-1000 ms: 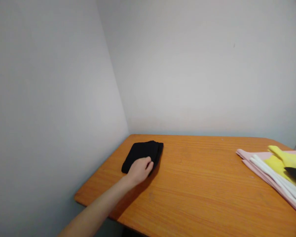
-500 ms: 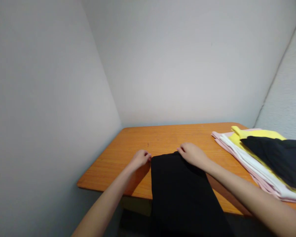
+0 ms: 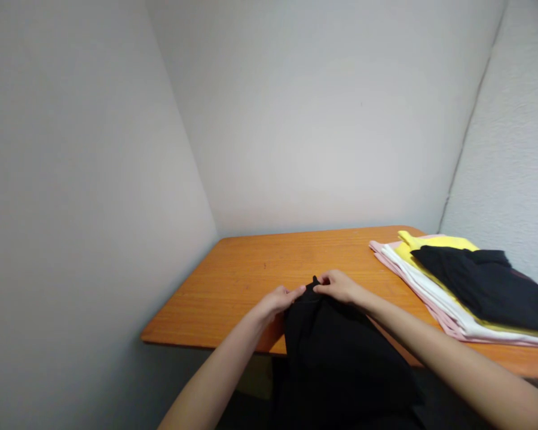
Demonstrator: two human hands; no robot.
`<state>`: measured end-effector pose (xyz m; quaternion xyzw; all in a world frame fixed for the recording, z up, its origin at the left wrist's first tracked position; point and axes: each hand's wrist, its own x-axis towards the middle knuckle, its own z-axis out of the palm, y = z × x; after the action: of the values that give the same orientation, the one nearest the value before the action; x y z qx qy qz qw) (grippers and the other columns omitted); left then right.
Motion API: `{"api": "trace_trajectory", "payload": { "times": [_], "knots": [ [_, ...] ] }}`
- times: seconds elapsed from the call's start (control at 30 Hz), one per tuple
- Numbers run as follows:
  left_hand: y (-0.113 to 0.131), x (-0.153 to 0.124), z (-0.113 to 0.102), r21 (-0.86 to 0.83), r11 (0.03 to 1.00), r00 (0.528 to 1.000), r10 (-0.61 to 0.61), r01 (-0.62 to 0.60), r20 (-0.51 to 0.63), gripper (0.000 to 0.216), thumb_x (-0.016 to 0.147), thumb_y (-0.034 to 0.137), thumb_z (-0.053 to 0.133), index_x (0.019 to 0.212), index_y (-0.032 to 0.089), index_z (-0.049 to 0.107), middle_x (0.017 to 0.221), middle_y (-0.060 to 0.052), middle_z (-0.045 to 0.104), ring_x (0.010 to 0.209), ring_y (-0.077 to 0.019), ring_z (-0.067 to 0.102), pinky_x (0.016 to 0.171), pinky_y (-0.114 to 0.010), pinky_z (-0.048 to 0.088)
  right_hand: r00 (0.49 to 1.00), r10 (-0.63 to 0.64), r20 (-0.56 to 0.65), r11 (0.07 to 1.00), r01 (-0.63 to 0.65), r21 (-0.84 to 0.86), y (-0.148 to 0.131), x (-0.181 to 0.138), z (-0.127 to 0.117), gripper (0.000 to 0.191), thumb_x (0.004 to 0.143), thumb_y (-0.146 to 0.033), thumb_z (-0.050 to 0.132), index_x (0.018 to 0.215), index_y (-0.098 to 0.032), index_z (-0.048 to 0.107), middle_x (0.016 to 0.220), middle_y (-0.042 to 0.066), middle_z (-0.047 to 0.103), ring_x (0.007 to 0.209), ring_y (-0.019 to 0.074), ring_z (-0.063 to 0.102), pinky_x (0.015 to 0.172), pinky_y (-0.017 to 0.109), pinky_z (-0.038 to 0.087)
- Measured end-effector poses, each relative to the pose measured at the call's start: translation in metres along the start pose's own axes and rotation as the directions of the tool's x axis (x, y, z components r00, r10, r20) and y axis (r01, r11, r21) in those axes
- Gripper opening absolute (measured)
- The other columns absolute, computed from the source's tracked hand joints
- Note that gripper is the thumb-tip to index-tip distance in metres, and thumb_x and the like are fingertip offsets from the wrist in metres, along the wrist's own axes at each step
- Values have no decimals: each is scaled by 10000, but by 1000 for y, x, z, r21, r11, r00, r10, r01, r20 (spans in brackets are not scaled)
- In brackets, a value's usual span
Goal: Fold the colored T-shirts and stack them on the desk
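A black garment (image 3: pixel 336 352) lies over the near edge of the orange wooden table (image 3: pixel 246 275) and hangs down toward me. My left hand (image 3: pixel 280 297) pinches its top edge at the left. My right hand (image 3: pixel 338 286) pinches the same edge at the right. The two hands are close together, and the cloth is bunched into a small peak between them.
A stack of flat clothes sits at the table's right end: pink (image 3: pixel 430 301) at the bottom, then white (image 3: pixel 448 304), yellow (image 3: pixel 434 243) and a black piece (image 3: pixel 479 280) on top. Plain walls close in on the left, back and right.
One second ago only my left hand rested on a folded black cloth at the far left. Half a second ago both hands held a spread black garment; they have now drawn together, bunching its top edge.
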<state>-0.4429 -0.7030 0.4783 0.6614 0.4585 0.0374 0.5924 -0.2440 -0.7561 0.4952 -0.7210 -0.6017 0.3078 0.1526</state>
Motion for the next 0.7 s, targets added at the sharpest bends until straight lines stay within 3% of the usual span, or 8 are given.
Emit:
{"api": "trace_trajectory", "payload": {
  "times": [0.17,0.37,0.5,0.6,0.67,0.7],
  "knots": [
    [18,-40,-3,-96,988,991,125,-119,54,492,663,595,704,783,122,645,690,-35,597,605,-132,502,579,-247,366,976,-173,-133,965,195,177,-21,-61,-45,266,790,-426,513,714,-177,570,707,15,594,689,163,541,614,256,384],
    [61,-113,-51,-114,927,923,331,-357,-198,381,745,524,625,861,164,575,781,-13,564,692,-137,509,639,-237,396,908,-171,-383,923,283,259,-23,-138,-127,266,786,-463,550,796,-200,591,814,47,636,799,223,582,747,335,439],
    [99,-169,-82,67,847,747,500,-527,-439,276,803,451,579,821,176,567,751,4,549,712,-140,494,645,-223,375,830,-67,-554,915,273,298,-16,-180,-177,233,825,-474,566,848,-243,591,822,54,632,769,213,576,675,325,439],
    [127,-209,-92,357,775,590,630,-522,-505,255,871,417,522,807,178,583,749,3,574,705,-145,511,643,-231,379,787,-162,-595,948,293,129,-32,-211,-198,320,862,-574,524,911,-262,577,833,51,627,757,219,568,655,341,432],
    [143,-232,-94,590,685,439,728,-428,-527,217,908,370,495,836,187,588,721,15,563,667,-135,505,621,-232,368,714,-224,-664,968,242,-66,-48,-229,-205,401,878,-633,456,968,-255,553,805,44,609,717,221,557,647,361,419],
    [148,-243,-94,699,621,330,783,-356,-527,190,918,339,489,853,192,589,703,21,552,644,-129,499,613,-234,361,657,-242,-714,969,196,-148,-54,-237,-207,432,884,-648,427,1003,-248,541,787,43,595,683,217,541,633,364,405]
  ]
}}
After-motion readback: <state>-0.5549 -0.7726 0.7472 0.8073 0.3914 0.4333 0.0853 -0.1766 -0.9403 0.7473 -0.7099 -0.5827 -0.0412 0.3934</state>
